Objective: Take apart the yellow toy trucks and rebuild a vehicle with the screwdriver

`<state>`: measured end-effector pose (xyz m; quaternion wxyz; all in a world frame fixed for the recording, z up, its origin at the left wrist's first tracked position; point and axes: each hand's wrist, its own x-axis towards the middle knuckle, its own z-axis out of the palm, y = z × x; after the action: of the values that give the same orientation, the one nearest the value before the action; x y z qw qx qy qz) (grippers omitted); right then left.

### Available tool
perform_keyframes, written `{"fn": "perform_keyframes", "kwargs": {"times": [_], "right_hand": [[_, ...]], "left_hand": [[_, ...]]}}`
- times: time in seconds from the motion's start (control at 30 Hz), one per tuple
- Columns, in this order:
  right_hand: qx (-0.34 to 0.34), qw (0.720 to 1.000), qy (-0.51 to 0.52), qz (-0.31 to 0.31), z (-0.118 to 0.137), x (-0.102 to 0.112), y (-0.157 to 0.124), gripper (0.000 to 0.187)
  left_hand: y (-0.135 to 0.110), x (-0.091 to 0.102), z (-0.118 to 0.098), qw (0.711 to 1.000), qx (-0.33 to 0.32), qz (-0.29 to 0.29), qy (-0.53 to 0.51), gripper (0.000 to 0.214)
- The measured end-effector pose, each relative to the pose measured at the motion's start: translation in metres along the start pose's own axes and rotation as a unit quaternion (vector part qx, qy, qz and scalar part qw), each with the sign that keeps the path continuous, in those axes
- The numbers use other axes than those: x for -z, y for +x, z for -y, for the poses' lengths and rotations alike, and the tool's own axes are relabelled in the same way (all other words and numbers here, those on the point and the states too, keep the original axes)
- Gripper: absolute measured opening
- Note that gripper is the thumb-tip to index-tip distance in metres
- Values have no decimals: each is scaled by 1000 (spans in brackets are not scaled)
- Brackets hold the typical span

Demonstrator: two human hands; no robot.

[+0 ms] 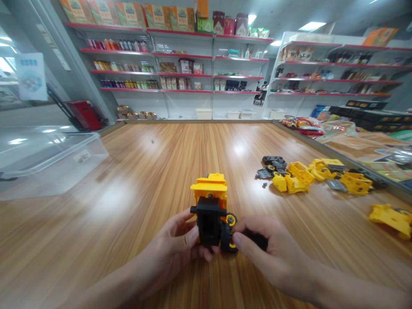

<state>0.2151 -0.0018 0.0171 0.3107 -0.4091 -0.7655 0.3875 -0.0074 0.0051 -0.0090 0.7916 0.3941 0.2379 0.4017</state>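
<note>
From where I'm standing, the person's left hand is gripping a yellow-and-black plastic toy vehicle at the near middle of the brown wood-grain table, its thumb pressing beside the black block that is facing the wearer. The right hand is bringing thumb and forefinger together at a black-tyred wheel with a yellow hub; I cannot tell whether they are pinching the wheel itself or something tiny hidden there. As far as I'm seeing, the yellow body and black block are sitting together as one piece, and a second yellow-hubbed wheel is showing just above the first; the left hand is hiding the opposite side. Plenty is still lying loose: yellow plastic parts and dark grey plastic pieces are clustering to the right, with one curved yellow plastic part resting apart, nearer the table's right edge.
</note>
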Motion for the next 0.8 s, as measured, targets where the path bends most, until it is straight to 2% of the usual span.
{"fn": "perform_keyframes", "kwargs": {"times": [0.3,0.53,0.8], "right_hand": [[46,996,-71,-39,0,4,-1,16],[122,987,-75,-70,1,6,0,10],[95,989,-86,-67,6,7,0,11]], "left_hand": [[-2,-3,-2,999,29,-30,0,33],[-3,-4,-2,998,43,-45,-22,35],[-4,-12,-9,999,42,-28,3,34]]}}
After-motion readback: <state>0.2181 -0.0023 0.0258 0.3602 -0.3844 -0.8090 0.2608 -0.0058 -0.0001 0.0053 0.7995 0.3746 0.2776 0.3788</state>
